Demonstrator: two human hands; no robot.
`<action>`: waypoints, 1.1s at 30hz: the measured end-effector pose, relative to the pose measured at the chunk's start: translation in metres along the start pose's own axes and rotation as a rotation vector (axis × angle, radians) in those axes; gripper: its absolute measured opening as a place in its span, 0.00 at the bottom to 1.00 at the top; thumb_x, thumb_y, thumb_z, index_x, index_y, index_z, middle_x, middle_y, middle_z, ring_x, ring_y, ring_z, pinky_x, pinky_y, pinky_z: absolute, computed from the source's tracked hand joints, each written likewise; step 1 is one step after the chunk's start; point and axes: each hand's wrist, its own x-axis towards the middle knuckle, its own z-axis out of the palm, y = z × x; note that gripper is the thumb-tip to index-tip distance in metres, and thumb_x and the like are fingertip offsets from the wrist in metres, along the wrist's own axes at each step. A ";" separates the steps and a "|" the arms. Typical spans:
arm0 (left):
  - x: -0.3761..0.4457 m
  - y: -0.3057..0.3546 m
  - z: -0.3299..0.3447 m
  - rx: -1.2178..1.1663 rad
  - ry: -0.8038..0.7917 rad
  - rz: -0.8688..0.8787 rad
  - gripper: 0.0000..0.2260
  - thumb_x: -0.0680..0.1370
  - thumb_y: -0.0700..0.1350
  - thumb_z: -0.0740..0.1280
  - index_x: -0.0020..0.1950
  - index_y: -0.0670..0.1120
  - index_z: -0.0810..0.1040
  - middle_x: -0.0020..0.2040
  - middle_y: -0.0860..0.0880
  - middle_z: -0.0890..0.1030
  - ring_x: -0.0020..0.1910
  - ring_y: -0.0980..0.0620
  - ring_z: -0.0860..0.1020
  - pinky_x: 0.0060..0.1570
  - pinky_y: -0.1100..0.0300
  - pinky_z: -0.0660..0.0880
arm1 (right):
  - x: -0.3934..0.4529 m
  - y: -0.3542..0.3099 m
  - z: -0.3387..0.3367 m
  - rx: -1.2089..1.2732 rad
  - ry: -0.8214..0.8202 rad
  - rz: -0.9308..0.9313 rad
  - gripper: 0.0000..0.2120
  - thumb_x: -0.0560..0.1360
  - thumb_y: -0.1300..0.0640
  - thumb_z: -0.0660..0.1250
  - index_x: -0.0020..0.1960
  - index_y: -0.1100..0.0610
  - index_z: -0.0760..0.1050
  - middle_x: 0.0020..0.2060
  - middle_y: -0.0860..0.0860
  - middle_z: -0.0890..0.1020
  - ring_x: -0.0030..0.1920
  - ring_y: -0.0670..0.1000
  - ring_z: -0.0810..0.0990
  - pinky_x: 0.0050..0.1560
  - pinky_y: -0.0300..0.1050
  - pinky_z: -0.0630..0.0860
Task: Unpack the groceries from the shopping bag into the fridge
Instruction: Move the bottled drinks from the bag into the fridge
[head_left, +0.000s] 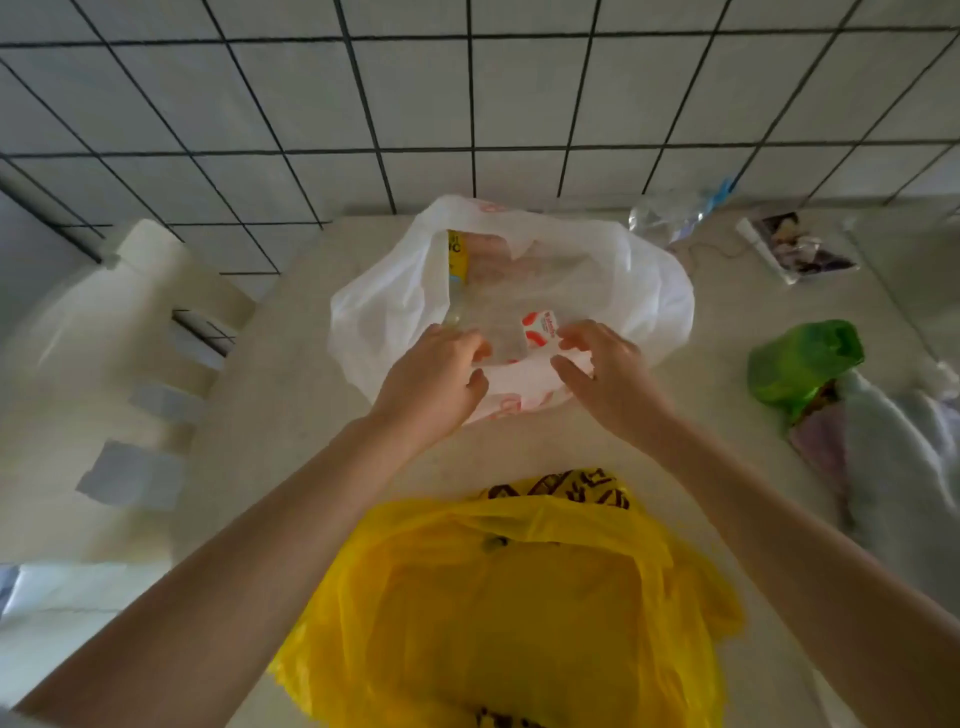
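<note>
White bag I'm holding is thin, crinkly, semi-see-through plastic. Near yellow bag is glossier plastic. Counter looks matt, speckled stone; far wall smooth glazed tile.

My pale counter carries 2 big bags, a white bag by the tiled wall and a yellow bag nearest me; a green bag, clear wrapping and a printed packet lie right.
</note>
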 end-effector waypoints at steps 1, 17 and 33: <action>0.014 0.001 0.001 0.011 -0.001 0.010 0.13 0.79 0.43 0.64 0.63 0.45 0.76 0.58 0.49 0.78 0.58 0.52 0.74 0.50 0.62 0.70 | 0.015 0.005 -0.003 -0.022 -0.002 -0.012 0.15 0.78 0.54 0.64 0.62 0.58 0.72 0.54 0.48 0.77 0.54 0.46 0.75 0.56 0.40 0.70; 0.167 -0.059 0.069 0.320 -0.113 -0.334 0.22 0.76 0.46 0.67 0.66 0.40 0.66 0.64 0.41 0.71 0.63 0.39 0.68 0.53 0.49 0.70 | 0.133 0.093 0.020 -0.202 -0.348 -0.075 0.20 0.76 0.61 0.66 0.67 0.58 0.68 0.61 0.53 0.74 0.61 0.54 0.74 0.60 0.44 0.71; 0.191 -0.084 0.090 0.492 -0.164 -0.454 0.43 0.72 0.45 0.73 0.76 0.38 0.47 0.72 0.37 0.63 0.69 0.36 0.63 0.64 0.47 0.66 | 0.138 0.123 0.025 -0.540 -0.434 -0.037 0.14 0.77 0.58 0.63 0.63 0.57 0.71 0.54 0.52 0.76 0.53 0.53 0.76 0.53 0.44 0.75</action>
